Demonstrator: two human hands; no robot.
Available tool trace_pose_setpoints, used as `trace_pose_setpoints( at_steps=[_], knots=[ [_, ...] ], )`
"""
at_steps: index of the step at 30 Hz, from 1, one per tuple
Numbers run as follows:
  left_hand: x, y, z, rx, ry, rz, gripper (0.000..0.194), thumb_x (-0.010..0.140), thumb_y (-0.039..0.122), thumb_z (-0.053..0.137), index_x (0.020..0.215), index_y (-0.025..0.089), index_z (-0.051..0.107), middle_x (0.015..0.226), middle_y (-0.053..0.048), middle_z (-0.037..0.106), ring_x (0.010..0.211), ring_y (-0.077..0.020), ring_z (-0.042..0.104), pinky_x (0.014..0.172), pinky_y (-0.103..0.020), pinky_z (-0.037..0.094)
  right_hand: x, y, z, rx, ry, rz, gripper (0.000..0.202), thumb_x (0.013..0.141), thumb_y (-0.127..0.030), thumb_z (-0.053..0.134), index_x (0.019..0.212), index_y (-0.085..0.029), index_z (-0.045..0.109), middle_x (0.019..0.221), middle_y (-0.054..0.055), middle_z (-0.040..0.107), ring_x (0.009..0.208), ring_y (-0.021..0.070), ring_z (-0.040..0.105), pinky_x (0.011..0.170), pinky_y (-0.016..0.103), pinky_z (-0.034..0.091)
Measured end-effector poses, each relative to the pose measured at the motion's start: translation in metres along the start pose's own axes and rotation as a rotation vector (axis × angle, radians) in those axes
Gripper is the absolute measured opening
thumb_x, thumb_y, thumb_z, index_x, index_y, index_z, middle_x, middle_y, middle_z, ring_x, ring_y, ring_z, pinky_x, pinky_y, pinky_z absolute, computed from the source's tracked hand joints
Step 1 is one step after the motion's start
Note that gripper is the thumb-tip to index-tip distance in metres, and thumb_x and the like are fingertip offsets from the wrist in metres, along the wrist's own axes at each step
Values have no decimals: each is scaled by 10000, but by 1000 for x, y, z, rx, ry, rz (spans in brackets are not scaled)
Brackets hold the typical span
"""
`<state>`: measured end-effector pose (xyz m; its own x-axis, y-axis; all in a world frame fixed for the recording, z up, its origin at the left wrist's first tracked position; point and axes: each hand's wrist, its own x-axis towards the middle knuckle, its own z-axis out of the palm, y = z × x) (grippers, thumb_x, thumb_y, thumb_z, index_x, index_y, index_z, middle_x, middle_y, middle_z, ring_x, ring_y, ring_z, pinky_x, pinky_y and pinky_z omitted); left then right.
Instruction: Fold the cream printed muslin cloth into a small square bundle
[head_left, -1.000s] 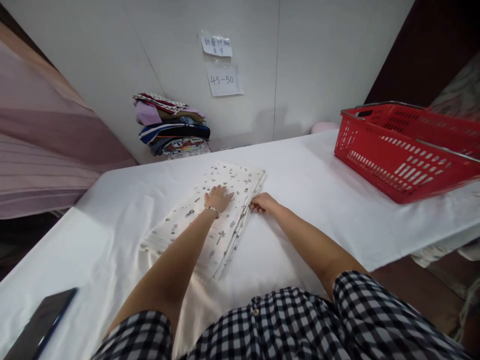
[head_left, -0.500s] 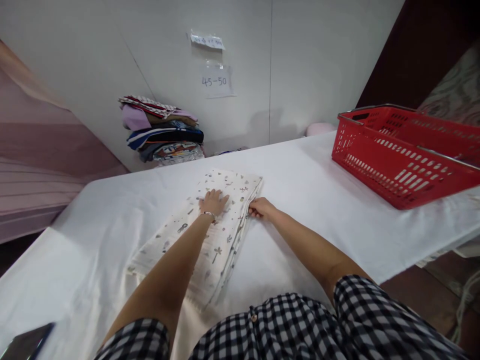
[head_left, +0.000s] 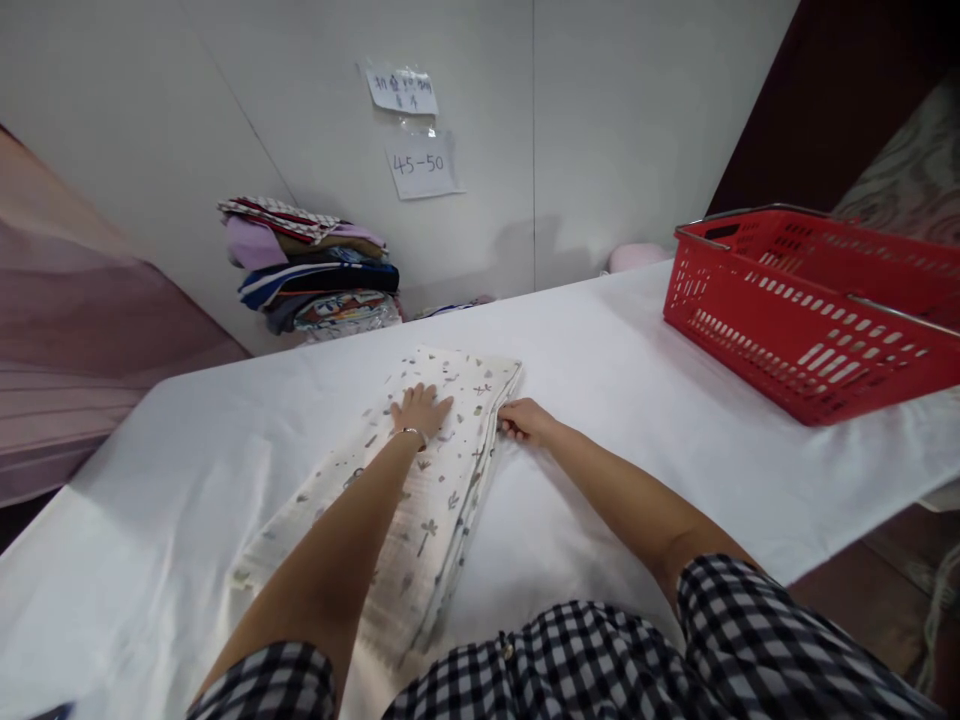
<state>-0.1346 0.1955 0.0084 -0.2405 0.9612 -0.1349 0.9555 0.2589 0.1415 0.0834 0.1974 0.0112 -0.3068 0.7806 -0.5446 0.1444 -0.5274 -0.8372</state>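
Note:
A white cloth [head_left: 450, 470] printed with small plants and other figures lies folded in layers on the white-covered table [head_left: 600, 370]. My left hand [head_left: 421, 411] rests flat on its upper face, fingers spread, a bracelet at the wrist. At the right-hand edge, my right hand [head_left: 525, 420] is closed with thumb and fingers pinching the stacked layers. My left forearm hides part of the cloth's lower left side.
A red plastic basket [head_left: 787, 340] with metal handles stands at the table's right. Behind the far edge rises a pile of folded clothes [head_left: 315, 265]. Paper signs [head_left: 424, 165] hang on the wall, one reading 45-50. Pink fabric [head_left: 90, 330] drapes at the left.
The camera view has shifted slightly, and the dark flat object at the lower left is nearly out of frame. Both hands keep their places on the cloth.

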Motion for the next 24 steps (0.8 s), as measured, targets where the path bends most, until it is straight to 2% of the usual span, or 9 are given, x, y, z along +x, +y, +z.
trace_pose_setpoints(
  at_steps=[2, 7, 12, 16, 20, 24],
  knots=[
    [6, 6, -4, -9, 30, -4, 651, 866, 581, 261, 1396, 216, 359, 1531, -55, 186, 1398, -288, 135, 1101, -550, 140, 8, -6, -1, -4, 8, 1, 173, 756, -103, 531, 597, -158, 493, 416, -51, 494, 319, 52, 422, 314, 165, 201],
    [28, 19, -11, 53, 41, 21, 682, 862, 589, 243, 1430, 216, 301, 1544, -24, 129, 1409, -279, 77, 1119, -524, 100, 22, -19, -7, 4, 68, 20, 246, 754, -86, 508, 534, -164, 430, 369, -60, 431, 308, 38, 374, 319, 159, 175],
    [48, 10, -6, 66, 5, -29, 759, 834, 653, 180, 1452, 218, 247, 1549, -33, 82, 1413, -284, 43, 1110, -554, 68, 21, -19, -17, 15, 91, -15, 274, 762, -101, 493, 517, -175, 399, 349, -69, 398, 303, 38, 348, 322, 163, 166],
    [53, 5, -3, 52, -12, -51, 780, 817, 677, 181, 1450, 225, 248, 1547, -39, 89, 1413, -275, 55, 1107, -554, 84, 18, -18, -22, 9, 65, -17, 270, 772, -112, 504, 531, -179, 404, 352, -70, 406, 304, 47, 364, 319, 169, 169],
    [56, 10, -7, 43, 51, -56, 737, 826, 648, 218, 1420, 222, 315, 1538, -51, 154, 1407, -275, 104, 1102, -555, 123, 27, -25, -25, -3, 29, 14, 236, 774, -98, 505, 557, -168, 444, 388, -60, 455, 311, 50, 392, 317, 167, 189],
    [68, 15, -10, 67, 83, -40, 705, 835, 618, 248, 1415, 223, 326, 1540, -47, 143, 1408, -274, 93, 1110, -536, 108, 43, -34, -26, -2, 61, 28, 238, 758, -59, 489, 549, -163, 444, 380, -58, 446, 307, 44, 384, 313, 164, 190]
  ],
)
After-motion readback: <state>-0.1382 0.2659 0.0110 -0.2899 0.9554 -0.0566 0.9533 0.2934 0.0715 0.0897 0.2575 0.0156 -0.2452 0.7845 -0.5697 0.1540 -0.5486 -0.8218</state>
